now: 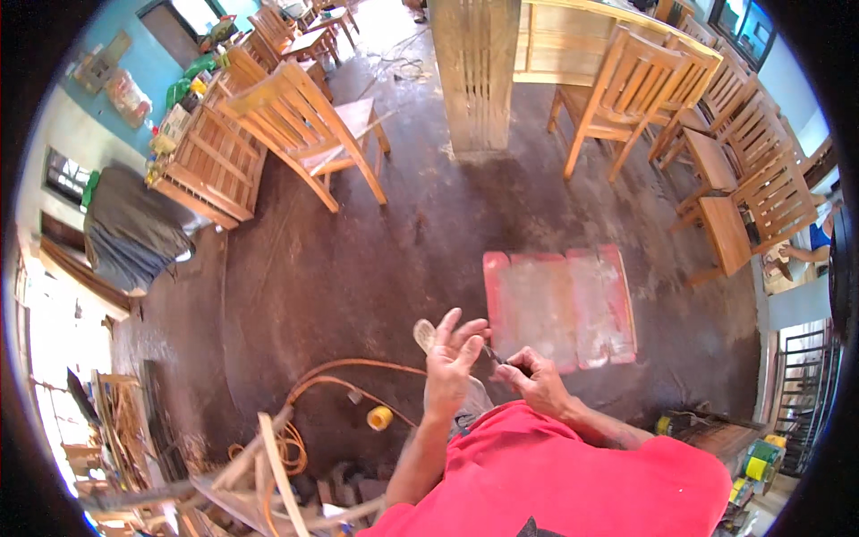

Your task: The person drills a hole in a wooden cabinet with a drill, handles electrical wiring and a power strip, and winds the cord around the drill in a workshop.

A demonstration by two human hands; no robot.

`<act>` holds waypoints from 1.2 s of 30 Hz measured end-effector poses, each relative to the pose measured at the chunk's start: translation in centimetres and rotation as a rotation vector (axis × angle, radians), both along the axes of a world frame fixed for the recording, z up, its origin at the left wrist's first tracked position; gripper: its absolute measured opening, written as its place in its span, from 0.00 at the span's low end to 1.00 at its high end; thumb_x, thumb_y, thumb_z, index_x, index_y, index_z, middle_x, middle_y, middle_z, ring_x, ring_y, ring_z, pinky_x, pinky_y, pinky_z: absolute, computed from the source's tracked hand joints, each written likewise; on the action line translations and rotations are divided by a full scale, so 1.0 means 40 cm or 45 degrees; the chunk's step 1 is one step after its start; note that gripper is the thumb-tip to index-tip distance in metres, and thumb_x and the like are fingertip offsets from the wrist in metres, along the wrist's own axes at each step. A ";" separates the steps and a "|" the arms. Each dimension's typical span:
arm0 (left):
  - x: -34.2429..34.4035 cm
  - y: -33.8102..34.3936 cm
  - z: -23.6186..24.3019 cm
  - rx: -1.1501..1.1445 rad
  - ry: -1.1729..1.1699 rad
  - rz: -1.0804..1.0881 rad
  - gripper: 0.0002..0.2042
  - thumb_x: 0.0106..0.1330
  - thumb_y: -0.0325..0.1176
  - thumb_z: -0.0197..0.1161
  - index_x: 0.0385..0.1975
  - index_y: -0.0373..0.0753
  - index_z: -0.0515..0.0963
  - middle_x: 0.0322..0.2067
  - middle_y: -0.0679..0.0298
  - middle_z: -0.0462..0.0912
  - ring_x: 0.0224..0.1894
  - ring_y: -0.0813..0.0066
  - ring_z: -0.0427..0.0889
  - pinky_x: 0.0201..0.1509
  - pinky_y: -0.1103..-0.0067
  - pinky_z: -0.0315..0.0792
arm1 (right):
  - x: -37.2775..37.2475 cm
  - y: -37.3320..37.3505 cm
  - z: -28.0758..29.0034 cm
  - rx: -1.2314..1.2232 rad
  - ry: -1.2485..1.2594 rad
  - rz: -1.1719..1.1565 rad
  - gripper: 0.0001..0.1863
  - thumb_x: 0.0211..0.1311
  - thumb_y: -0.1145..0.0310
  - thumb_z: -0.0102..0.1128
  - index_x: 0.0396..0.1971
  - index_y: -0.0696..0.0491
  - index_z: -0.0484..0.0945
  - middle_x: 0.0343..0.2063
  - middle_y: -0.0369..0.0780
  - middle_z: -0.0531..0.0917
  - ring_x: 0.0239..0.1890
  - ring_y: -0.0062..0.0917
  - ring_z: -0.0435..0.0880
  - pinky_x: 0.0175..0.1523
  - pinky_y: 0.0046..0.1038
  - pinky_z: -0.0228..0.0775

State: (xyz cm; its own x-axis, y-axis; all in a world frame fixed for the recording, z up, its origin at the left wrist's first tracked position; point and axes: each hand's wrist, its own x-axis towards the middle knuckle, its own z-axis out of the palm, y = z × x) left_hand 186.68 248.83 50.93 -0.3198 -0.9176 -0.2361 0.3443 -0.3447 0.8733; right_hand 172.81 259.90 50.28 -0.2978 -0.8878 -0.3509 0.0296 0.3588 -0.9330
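My left hand (450, 362) is raised in front of my red shirt, its fingers spread and apart. Just beside it, my right hand (535, 383) is closed on a small dark slim object (493, 355). One end of that object points toward my left thumb; its exact kind is too small to make out. Whether the left hand touches it, I cannot tell. On the floor beyond my hands lies a flat square board (559, 306) with worn pink-red edges.
An orange hose or cord (344, 363) loops across the floor at left, near a yellow roll-like item (379, 418). Wood scraps (268, 465) pile up at lower left. Wooden chairs (309, 121) and a slatted post-like panel (474, 76) stand ahead. Another person's arm (805, 254) shows at far right.
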 end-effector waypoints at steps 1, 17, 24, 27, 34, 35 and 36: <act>-0.003 -0.100 0.014 0.024 0.078 -0.118 0.25 0.68 0.25 0.63 0.63 0.29 0.65 0.46 0.53 0.83 0.47 0.68 0.83 0.57 0.75 0.75 | 0.013 -0.114 -0.010 -0.111 0.086 -0.026 0.10 0.66 0.66 0.66 0.33 0.57 0.78 0.22 0.32 0.78 0.25 0.13 0.71 0.30 0.22 0.65; -0.299 -1.350 0.094 0.229 0.517 -0.562 0.27 0.64 0.27 0.68 0.63 0.34 0.69 0.47 0.52 0.85 0.50 0.64 0.84 0.55 0.72 0.77 | -0.232 -1.203 0.170 -0.178 -1.033 -0.549 0.11 0.72 0.64 0.57 0.31 0.54 0.74 0.18 0.34 0.72 0.16 0.16 0.66 0.21 0.22 0.57; -0.620 -1.968 0.102 0.260 0.682 -0.281 0.22 0.65 0.26 0.66 0.60 0.34 0.72 0.41 0.54 0.85 0.43 0.63 0.86 0.48 0.70 0.82 | -0.531 -1.891 0.161 -0.111 -0.624 -0.420 0.09 0.70 0.66 0.61 0.30 0.52 0.73 0.19 0.32 0.74 0.18 0.13 0.68 0.22 0.18 0.57; -0.727 -2.242 0.121 0.165 0.807 -0.361 0.21 0.66 0.28 0.66 0.59 0.34 0.73 0.40 0.54 0.85 0.43 0.61 0.85 0.47 0.69 0.82 | -0.645 -2.187 0.264 -0.178 -0.510 -0.245 0.11 0.72 0.64 0.60 0.31 0.54 0.73 0.19 0.32 0.74 0.18 0.13 0.69 0.23 0.18 0.58; -0.939 -2.736 0.252 0.073 0.967 -0.007 0.18 0.65 0.22 0.63 0.56 0.34 0.75 0.33 0.59 0.84 0.38 0.65 0.84 0.45 0.73 0.78 | -0.903 -2.633 0.435 0.019 -0.521 -0.025 0.11 0.71 0.65 0.60 0.31 0.55 0.73 0.19 0.31 0.73 0.18 0.12 0.67 0.22 0.19 0.60; -0.969 -2.823 0.249 0.023 0.935 0.040 0.17 0.67 0.23 0.62 0.56 0.34 0.75 0.34 0.59 0.83 0.38 0.66 0.83 0.45 0.73 0.78 | -0.935 -2.678 0.455 0.023 -0.489 -0.043 0.10 0.71 0.66 0.59 0.32 0.55 0.73 0.19 0.32 0.73 0.18 0.12 0.68 0.22 0.19 0.59; -1.017 -2.899 0.250 0.035 0.921 0.019 0.17 0.67 0.23 0.62 0.56 0.34 0.75 0.34 0.59 0.83 0.38 0.66 0.83 0.45 0.73 0.78 | -0.973 -2.715 0.472 0.024 -0.454 -0.083 0.10 0.72 0.67 0.59 0.32 0.56 0.73 0.19 0.32 0.73 0.18 0.12 0.68 0.22 0.19 0.59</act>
State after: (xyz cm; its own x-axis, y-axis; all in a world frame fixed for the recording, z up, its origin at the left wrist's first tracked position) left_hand 145.98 132.87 60.95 -0.3918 -0.9200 0.0070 0.8378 -0.3536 0.4161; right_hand 133.90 151.29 69.15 -0.2096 -0.8634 -0.4588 0.3750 0.3624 -0.8533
